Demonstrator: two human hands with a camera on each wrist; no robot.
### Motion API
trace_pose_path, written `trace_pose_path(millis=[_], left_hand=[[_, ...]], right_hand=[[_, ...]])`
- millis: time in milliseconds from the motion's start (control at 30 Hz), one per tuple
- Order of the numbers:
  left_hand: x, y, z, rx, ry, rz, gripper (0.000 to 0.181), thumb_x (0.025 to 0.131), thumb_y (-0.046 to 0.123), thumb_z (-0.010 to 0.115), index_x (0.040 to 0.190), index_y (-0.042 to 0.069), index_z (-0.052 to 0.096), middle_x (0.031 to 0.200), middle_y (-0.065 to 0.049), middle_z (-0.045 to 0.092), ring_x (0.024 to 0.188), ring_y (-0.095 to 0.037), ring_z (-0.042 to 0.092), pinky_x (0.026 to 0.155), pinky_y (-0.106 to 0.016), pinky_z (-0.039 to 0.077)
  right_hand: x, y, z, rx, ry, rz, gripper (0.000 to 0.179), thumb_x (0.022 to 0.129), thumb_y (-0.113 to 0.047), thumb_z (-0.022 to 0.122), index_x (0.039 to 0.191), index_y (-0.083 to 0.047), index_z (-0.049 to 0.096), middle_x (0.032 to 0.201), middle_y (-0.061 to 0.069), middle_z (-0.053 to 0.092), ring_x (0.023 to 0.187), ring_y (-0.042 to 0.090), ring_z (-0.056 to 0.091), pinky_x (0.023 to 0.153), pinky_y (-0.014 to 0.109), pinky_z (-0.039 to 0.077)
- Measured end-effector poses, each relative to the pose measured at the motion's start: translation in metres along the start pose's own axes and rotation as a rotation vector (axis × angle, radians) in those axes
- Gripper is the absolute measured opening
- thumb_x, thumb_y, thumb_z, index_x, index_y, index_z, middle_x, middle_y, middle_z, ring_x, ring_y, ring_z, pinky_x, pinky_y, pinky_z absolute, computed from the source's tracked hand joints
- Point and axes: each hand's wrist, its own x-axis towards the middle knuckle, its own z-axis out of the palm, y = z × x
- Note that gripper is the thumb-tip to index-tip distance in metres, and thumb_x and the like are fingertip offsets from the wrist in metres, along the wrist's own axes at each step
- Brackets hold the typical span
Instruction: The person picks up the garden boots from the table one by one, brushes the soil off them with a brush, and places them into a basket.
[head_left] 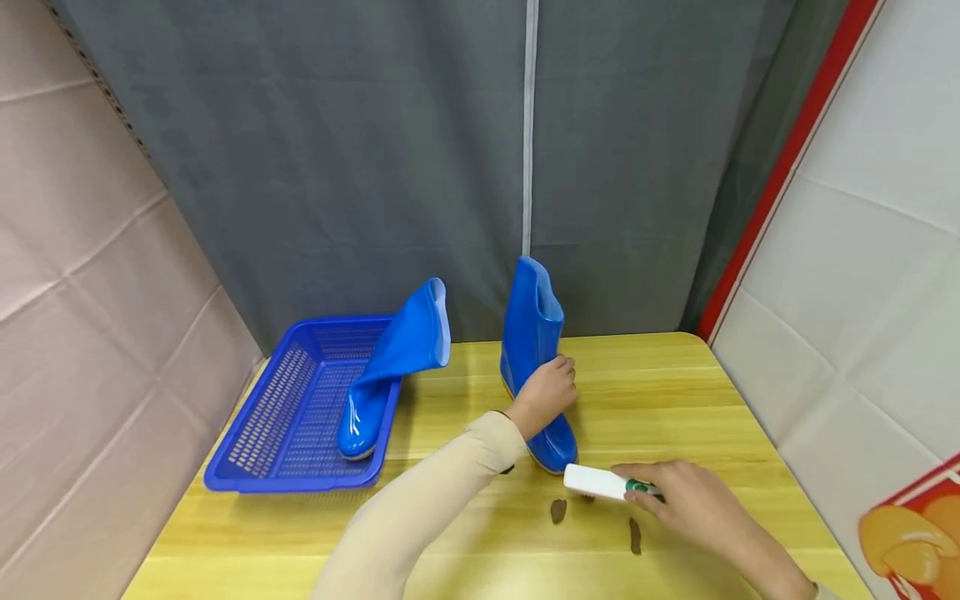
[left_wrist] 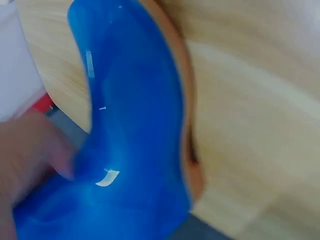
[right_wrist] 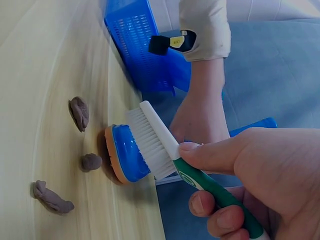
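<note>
A blue rain boot [head_left: 531, 321] stands on the table, its toe toward me. My left hand [head_left: 546, 394] grips it around the ankle; the left wrist view is blurred but shows the glossy foot [left_wrist: 132, 95] and tan sole. My right hand [head_left: 693, 500] holds a scrub brush [head_left: 596, 481] with a white head and green handle [right_wrist: 215, 192]. In the right wrist view its white bristles [right_wrist: 147, 142] meet the boot's toe [right_wrist: 131, 152]. Brown lumps [head_left: 558, 511] lie on the table just in front of the toe; one is partly hidden by the brush.
To the left sits a blue plastic basket [head_left: 225, 475] with perforated sides. A second blue boot [head_left: 408, 333] leans in it, its shaft tilted over the right rim. A grey curtain [head_left: 337, 167] hangs behind the wooden table [head_left: 465, 500], with pale panels on both sides.
</note>
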Motion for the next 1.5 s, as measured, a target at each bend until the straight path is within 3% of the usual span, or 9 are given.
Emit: trace_pose_path(millis=[133, 233, 300, 400, 500, 633, 833, 1267, 1500], left_hand=[[-0.013, -0.003, 0.012, -0.06, 0.266, 0.046, 0.021, 0.096, 0.035, 0.052, 0.112, 0.026, 0.063, 0.12, 0.008, 0.061, 0.113, -0.014, 0.052, 0.102, -0.028, 0.04], [-0.021, -0.001, 0.023, -0.095, 0.451, -0.086, 0.016, 0.099, 0.026, 0.047, 0.106, 0.023, 0.06, 0.112, 0.006, 0.06, 0.101, -0.014, 0.053, 0.087, -0.026, 0.044], [-0.022, 0.004, 0.03, -0.222, 0.452, -0.285, 0.023, 0.095, 0.04, 0.052, 0.103, 0.019, 0.057, 0.103, 0.004, 0.058, 0.09, -0.014, 0.052, 0.075, -0.026, 0.043], [-0.019, 0.013, 0.036, -0.459, 0.319, -0.598, 0.051, 0.084, 0.055, 0.062, 0.111, 0.013, 0.05, 0.101, -0.001, 0.055, 0.088, -0.016, 0.053, 0.074, -0.026, 0.048], [-0.015, 0.021, 0.041, -0.599, 0.168, -0.764, 0.062, 0.079, 0.055, 0.068, 0.117, 0.01, 0.049, 0.105, -0.005, 0.056, 0.089, -0.016, 0.057, 0.074, -0.026, 0.055], [-0.011, 0.029, 0.042, -0.543, 0.059, -0.718, 0.031, 0.087, 0.034, 0.066, 0.107, 0.011, 0.061, 0.098, -0.004, 0.063, 0.079, -0.015, 0.063, 0.062, -0.026, 0.057], [-0.009, 0.03, 0.04, -0.502, 0.074, -0.672, 0.012, 0.092, 0.02, 0.06, 0.098, 0.013, 0.067, 0.091, -0.003, 0.066, 0.07, -0.015, 0.065, 0.057, -0.027, 0.057], [-0.022, 0.02, 0.021, -1.439, 0.447, -1.058, 0.03, 0.097, 0.015, 0.049, 0.125, 0.004, 0.05, 0.121, -0.013, 0.063, 0.107, -0.027, 0.065, 0.09, -0.042, 0.055], [-0.032, 0.034, 0.027, -1.573, 0.463, -1.06, 0.033, 0.099, 0.014, 0.045, 0.13, 0.002, 0.042, 0.126, -0.016, 0.058, 0.115, -0.029, 0.061, 0.097, -0.045, 0.051]], right_hand=[[-0.001, -0.001, 0.002, 0.005, 0.005, -0.013, 0.032, 0.082, -0.033, 0.07, 0.113, -0.039, 0.065, 0.087, -0.015, 0.07, 0.052, -0.003, 0.036, 0.051, 0.017, 0.03], [-0.001, 0.0, 0.003, 0.013, -0.006, -0.013, 0.032, 0.082, -0.032, 0.07, 0.113, -0.038, 0.066, 0.088, -0.014, 0.07, 0.053, -0.004, 0.037, 0.05, 0.017, 0.031], [-0.002, 0.0, 0.003, 0.019, -0.013, 0.0, 0.032, 0.082, -0.032, 0.07, 0.113, -0.037, 0.066, 0.086, -0.015, 0.069, 0.053, -0.004, 0.036, 0.05, 0.016, 0.031], [-0.003, 0.001, 0.004, 0.029, -0.011, -0.007, 0.032, 0.083, -0.031, 0.07, 0.114, -0.034, 0.067, 0.082, -0.016, 0.067, 0.052, -0.003, 0.035, 0.048, 0.016, 0.03], [-0.002, 0.0, 0.005, 0.029, -0.018, -0.014, 0.032, 0.082, -0.033, 0.07, 0.114, -0.035, 0.066, 0.083, -0.017, 0.066, 0.053, -0.004, 0.037, 0.049, 0.016, 0.031], [-0.002, 0.0, 0.005, 0.016, -0.023, -0.004, 0.033, 0.082, -0.035, 0.07, 0.115, -0.038, 0.065, 0.09, -0.015, 0.069, 0.057, -0.003, 0.039, 0.053, 0.017, 0.032], [-0.004, 0.004, 0.004, -0.003, -0.02, 0.001, 0.033, 0.082, -0.034, 0.07, 0.114, -0.039, 0.065, 0.092, -0.015, 0.07, 0.06, -0.004, 0.042, 0.055, 0.017, 0.036], [-0.006, 0.005, -0.002, 0.013, -0.016, 0.031, 0.033, 0.083, -0.035, 0.069, 0.115, -0.039, 0.065, 0.075, -0.019, 0.062, 0.053, -0.003, 0.037, 0.051, 0.016, 0.032], [-0.006, 0.005, -0.004, -0.011, -0.032, 0.052, 0.034, 0.081, -0.036, 0.07, 0.114, -0.041, 0.065, 0.096, -0.016, 0.069, 0.065, 0.0, 0.044, 0.057, 0.02, 0.036]])
